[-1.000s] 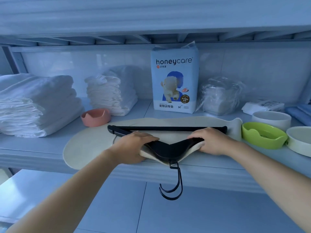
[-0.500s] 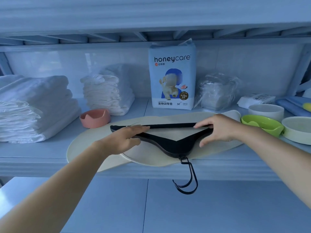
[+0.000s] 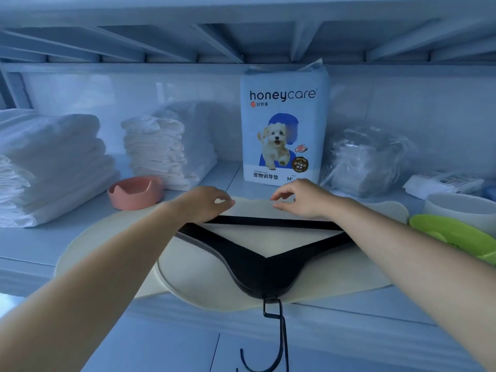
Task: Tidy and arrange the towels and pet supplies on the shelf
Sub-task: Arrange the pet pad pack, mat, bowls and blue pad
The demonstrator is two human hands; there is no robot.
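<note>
A cream oval mat [image 3: 112, 245] lies flat along the shelf's front, and part of it is folded over. On it rests a black hanger [image 3: 265, 272] whose hook hangs over the shelf's front edge. My left hand [image 3: 204, 204] and my right hand [image 3: 303, 200] have reached past the hanger's bar. Each pinches the mat's far edge just in front of the honeycare pad pack [image 3: 284, 130]. Two stacks of folded white towels stand at the left: a big towel stack [image 3: 51, 162] and a smaller towel stack [image 3: 166, 149].
A pink pet bowl [image 3: 135, 191] sits left of the mat. At the right are a plastic-wrapped white bundle [image 3: 367, 162], a flat white packet [image 3: 442, 182], a white bowl [image 3: 459, 208] and a green bowl [image 3: 456, 237]. The upper shelf's ribs hang low overhead.
Both hands let go of the hanger's arms and moved back and inward to the mat's far edge. The hanger now lies flat on the mat. The camera has come closer.
</note>
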